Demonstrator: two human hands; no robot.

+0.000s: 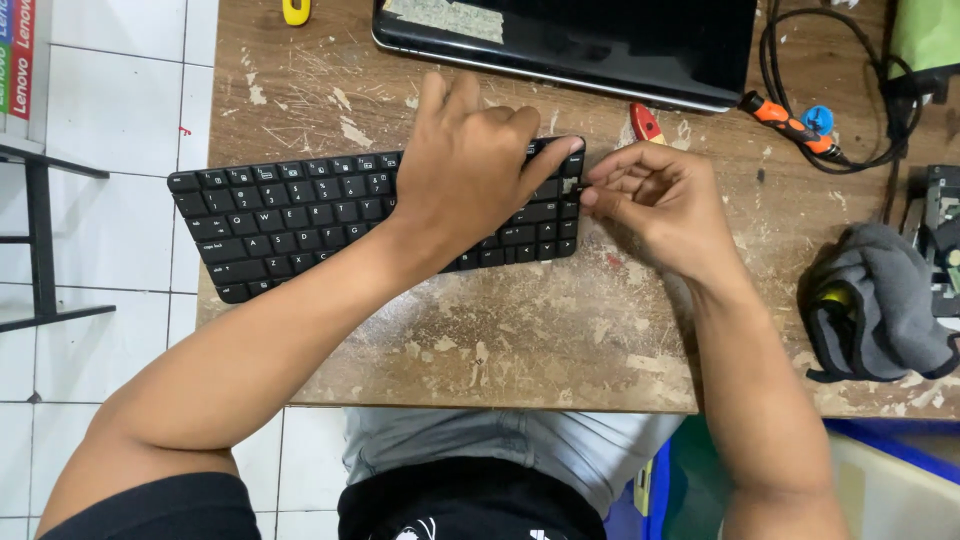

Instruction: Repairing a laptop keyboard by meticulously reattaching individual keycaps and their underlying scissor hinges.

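A loose black laptop keyboard (290,215) lies on a worn wooden table (520,330). My left hand (470,170) rests flat on the keyboard's right part, its thumb reaching to the top right corner keys. My right hand (655,200) is at the keyboard's right edge, fingertips pinched together against a key there. Whether a small part is between those fingertips cannot be told.
A closed black laptop (600,45) sits at the table's far edge. A red-handled tool (646,122) lies behind my right hand; an orange-handled tool (790,125) and black cable (880,90) lie far right. A grey pouch (880,300) sits at the right. White tiled floor is left.
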